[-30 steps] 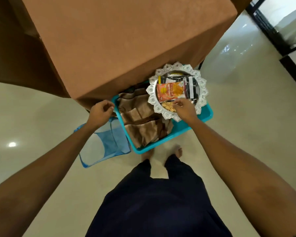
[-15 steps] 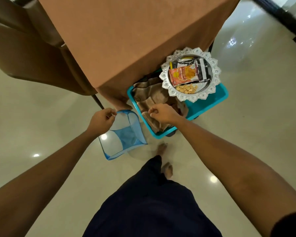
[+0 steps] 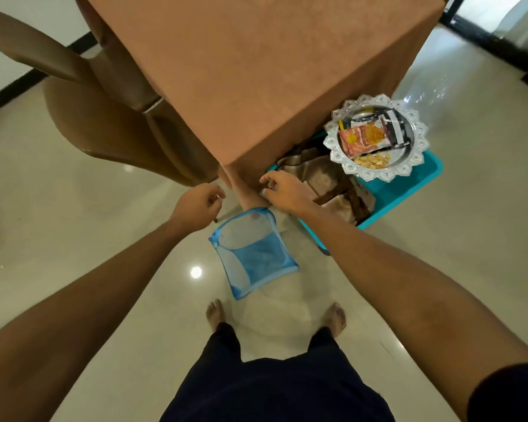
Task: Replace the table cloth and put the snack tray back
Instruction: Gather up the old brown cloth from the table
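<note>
A brown table cloth (image 3: 256, 71) covers the table, and its near corner hangs down toward the floor. My left hand (image 3: 197, 207) has its fingers curled and pinches the left hem of that hanging corner. From the right side, my right hand (image 3: 288, 191) pinches the same corner. The silver snack tray (image 3: 421, 147), scalloped at the rim, holds an orange packet, a dark packet and loose nuts. It rests on the teal basket (image 3: 409, 190) on the floor to the right. A crumpled brown-beige cloth (image 3: 326, 178) lies inside the basket.
A blue mesh hamper (image 3: 253, 254) lies on the glossy tiled floor just below my hands. My bare feet stand behind it. A brown chair (image 3: 104, 117) stands pushed against the table's left side. Dark door frames run along the upper right.
My right hand left the snack tray and came leftward across the basket to the cloth's hanging corner. My left hand stayed at the hem. The view shifted to face the table corner.
</note>
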Demonstrator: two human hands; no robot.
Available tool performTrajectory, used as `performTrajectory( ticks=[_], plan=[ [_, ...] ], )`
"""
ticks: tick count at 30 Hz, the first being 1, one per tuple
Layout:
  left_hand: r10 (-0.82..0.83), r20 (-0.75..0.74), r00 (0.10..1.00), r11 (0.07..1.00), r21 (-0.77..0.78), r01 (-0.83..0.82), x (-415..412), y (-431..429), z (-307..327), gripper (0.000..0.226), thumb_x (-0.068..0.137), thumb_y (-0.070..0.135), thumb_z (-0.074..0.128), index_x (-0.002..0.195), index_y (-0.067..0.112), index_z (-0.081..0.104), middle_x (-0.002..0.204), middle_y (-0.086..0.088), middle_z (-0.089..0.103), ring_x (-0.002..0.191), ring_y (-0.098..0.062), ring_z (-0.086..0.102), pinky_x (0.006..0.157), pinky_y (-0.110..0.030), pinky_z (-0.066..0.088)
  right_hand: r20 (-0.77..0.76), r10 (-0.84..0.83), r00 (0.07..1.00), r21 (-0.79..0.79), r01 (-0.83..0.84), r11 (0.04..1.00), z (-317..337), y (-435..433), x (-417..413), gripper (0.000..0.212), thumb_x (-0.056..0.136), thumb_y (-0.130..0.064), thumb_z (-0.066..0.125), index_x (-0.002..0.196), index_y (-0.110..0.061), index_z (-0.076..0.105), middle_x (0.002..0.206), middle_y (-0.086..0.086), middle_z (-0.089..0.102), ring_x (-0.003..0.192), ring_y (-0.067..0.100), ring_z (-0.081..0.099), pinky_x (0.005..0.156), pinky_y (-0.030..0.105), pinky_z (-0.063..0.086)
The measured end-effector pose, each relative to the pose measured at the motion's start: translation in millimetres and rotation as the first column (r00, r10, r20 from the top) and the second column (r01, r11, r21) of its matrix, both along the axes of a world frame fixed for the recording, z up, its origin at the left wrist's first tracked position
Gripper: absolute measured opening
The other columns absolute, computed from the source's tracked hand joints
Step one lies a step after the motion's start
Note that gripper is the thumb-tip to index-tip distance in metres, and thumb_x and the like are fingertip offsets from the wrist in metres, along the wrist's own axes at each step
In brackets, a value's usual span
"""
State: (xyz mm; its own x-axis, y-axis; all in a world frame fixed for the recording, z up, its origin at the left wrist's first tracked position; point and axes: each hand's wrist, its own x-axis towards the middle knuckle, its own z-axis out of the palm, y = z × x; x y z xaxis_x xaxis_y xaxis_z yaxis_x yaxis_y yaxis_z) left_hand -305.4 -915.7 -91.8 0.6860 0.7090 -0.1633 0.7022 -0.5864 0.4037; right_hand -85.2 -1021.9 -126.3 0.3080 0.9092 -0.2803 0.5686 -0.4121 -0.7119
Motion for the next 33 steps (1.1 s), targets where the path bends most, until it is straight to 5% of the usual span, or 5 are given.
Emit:
performTrajectory(
  ticks=[8, 17, 21, 25, 33],
  plan=[
    [-0.126, 0.094, 0.988, 0.991, -0.035, 0.130, -63.0, 113.6, -10.2, 0.016, 0.089, 0.017, 0.062, 0.102, 0.016, 0.071, 0.094, -0.003, 0.066, 0.085, -0.021, 0.062, 0.075, -0.035, 0.051, 0.308, -0.165, 0.937, 0.141, 0.126, 0.982, -4.1, 121.5, -101.6, 0.041, 0.090, -0.026, 0.056, 0.122, -0.002, 0.063, 0.118, 0.024, 0.059, 0.110, 0.043, 0.053, 0.096, 0.049, 0.046],
    [-0.222, 0.050, 0.974, 0.973, -0.046, 0.224, -112.6, 207.6, 23.3, 0.016, 0.096, 0.024, 0.056, 0.106, 0.019, 0.068, 0.101, -0.001, 0.061, 0.092, -0.018, 0.060, 0.078, -0.031, 0.048, 0.345, -0.177, 0.922, -0.186, 0.252, 0.950, -10.2, 194.3, -129.3, 0.099, 0.082, -0.077, 0.024, 0.134, 0.000, 0.056, 0.136, 0.029, 0.049, 0.129, 0.045, 0.046, 0.107, 0.056, 0.038],
    [-0.182, 0.085, 0.980, 0.981, -0.056, 0.187, -106.1, 253.4, 26.2, 0.014, 0.097, 0.026, 0.056, 0.107, 0.022, 0.066, 0.098, 0.006, 0.057, 0.090, -0.012, 0.058, 0.077, -0.027, 0.048, 0.368, -0.100, 0.924, -0.337, 0.233, 0.912, -1.4, 221.1, -134.5, 0.093, 0.091, -0.071, 0.047, 0.160, -0.015, 0.020, 0.167, 0.018, 0.013, 0.153, 0.039, 0.014, 0.122, 0.051, 0.016],
    [-0.223, 0.066, 0.973, 0.971, -0.076, 0.227, -94.2, 289.2, 21.6, 0.016, 0.097, 0.024, 0.058, 0.110, 0.021, 0.067, 0.105, 0.005, 0.062, 0.092, -0.010, 0.060, 0.082, -0.030, 0.054, 0.418, -0.145, 0.897, -0.322, 0.295, 0.899, -13.5, 238.2, -139.5, 0.107, 0.085, -0.086, 0.033, 0.163, -0.022, -0.003, 0.169, 0.010, -0.011, 0.156, 0.032, -0.009, 0.125, 0.050, 0.001],
    [-0.331, -0.077, 0.941, 0.943, -0.075, 0.325, -29.4, 409.4, -8.3, 0.040, 0.094, 0.029, 0.062, 0.133, 0.024, 0.055, 0.136, 0.003, 0.053, 0.123, -0.016, 0.050, 0.103, -0.043, 0.048, 0.493, -0.231, 0.839, -0.230, 0.381, 0.896, -33.0, 327.1, -95.4, 0.121, 0.073, -0.094, 0.010, 0.162, -0.012, 0.006, 0.169, 0.016, -0.004, 0.156, 0.035, -0.007, 0.125, 0.054, -0.004]
  ],
)
